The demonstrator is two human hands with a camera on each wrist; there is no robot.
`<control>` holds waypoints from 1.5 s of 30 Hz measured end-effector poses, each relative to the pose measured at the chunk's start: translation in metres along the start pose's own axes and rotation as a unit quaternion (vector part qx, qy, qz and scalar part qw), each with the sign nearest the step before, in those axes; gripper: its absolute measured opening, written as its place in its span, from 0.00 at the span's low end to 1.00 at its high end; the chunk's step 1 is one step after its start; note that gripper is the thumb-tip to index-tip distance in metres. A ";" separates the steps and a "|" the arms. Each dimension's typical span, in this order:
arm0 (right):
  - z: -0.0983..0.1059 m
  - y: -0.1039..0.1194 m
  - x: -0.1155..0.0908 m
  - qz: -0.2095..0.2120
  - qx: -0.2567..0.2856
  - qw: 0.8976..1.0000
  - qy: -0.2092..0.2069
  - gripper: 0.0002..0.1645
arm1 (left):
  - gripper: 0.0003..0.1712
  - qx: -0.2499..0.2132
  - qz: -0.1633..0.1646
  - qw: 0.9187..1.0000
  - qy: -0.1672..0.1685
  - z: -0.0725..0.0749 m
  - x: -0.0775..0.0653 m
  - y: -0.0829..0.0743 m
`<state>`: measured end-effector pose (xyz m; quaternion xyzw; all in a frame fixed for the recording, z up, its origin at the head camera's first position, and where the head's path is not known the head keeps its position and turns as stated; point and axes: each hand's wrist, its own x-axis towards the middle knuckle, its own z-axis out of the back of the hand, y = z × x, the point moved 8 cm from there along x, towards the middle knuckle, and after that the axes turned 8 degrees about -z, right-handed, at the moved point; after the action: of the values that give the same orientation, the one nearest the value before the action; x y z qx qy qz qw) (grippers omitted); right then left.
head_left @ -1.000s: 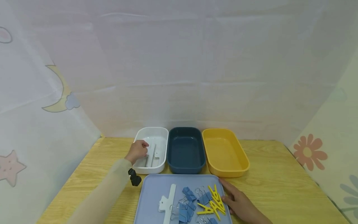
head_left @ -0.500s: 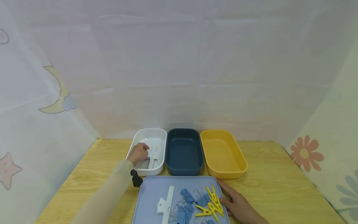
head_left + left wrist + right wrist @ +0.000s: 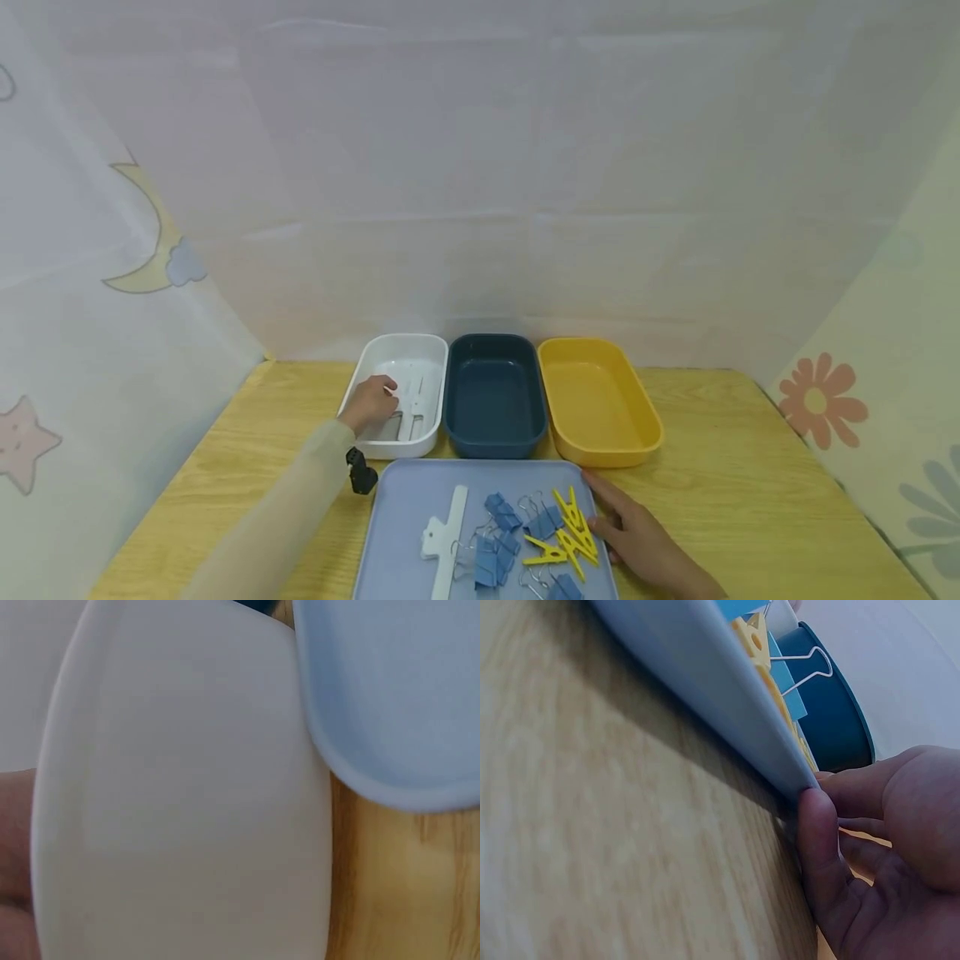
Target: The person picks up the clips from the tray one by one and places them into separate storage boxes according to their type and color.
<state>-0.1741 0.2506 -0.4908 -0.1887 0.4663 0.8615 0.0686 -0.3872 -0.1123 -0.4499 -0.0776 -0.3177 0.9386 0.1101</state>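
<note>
My left hand (image 3: 369, 402) is over the white bin (image 3: 397, 448), fingers loosely bent, beside long white clips (image 3: 408, 417) lying in it. In the left wrist view the bin's outer wall (image 3: 187, 765) hides most of that hand. On the light-blue tray (image 3: 401, 504) lie another long white clip (image 3: 448, 537), several blue binder clips (image 3: 486, 562) and several yellow clothespins (image 3: 573, 537). My right hand (image 3: 637, 533) rests at the tray's right edge. In the right wrist view, its thumb (image 3: 817, 825) and forefinger touch the rim.
A dark blue bin (image 3: 495, 448) and a yellow bin (image 3: 611, 457) stand right of the white one, behind the tray. All rest on a wooden table (image 3: 735, 467). White cloth (image 3: 480, 167) hangs behind and at both sides.
The white clip beside my left fingers, seen as a thin strip earlier, now lies flatter in the white bin. My right hand stays at the tray's edge.
</note>
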 end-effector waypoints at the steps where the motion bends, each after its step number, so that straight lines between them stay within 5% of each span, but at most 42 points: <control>1: 0.000 0.001 0.000 0.003 -0.004 1.000 -0.002 0.39 | 0.21 0.002 -0.001 1.000 0.001 0.001 0.000 0.000; 12: 0.001 0.004 -0.002 0.021 -0.011 1.000 -0.011 0.38 | 0.19 -0.012 -0.036 0.998 -0.044 0.022 -0.010 -0.004; 21: 0.002 0.004 -0.004 0.006 -0.008 1.000 -0.019 0.38 | 0.15 -0.051 -0.059 0.995 -0.060 0.037 -0.038 -0.025; 28: 0.001 0.004 -0.003 0.004 -0.009 1.000 -0.022 0.39 | 0.15 -0.115 -0.057 0.991 -0.050 0.037 -0.061 -0.039; 45: 0.003 0.004 -0.004 -0.002 -0.016 1.000 -0.027 0.39 | 0.14 -0.176 -0.071 0.981 -0.039 0.030 -0.107 -0.053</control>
<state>-0.1726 0.2507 -0.4847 -0.1677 0.4502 0.8734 0.0795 -0.2820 -0.1161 -0.3862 -0.0364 -0.4863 0.8603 0.1483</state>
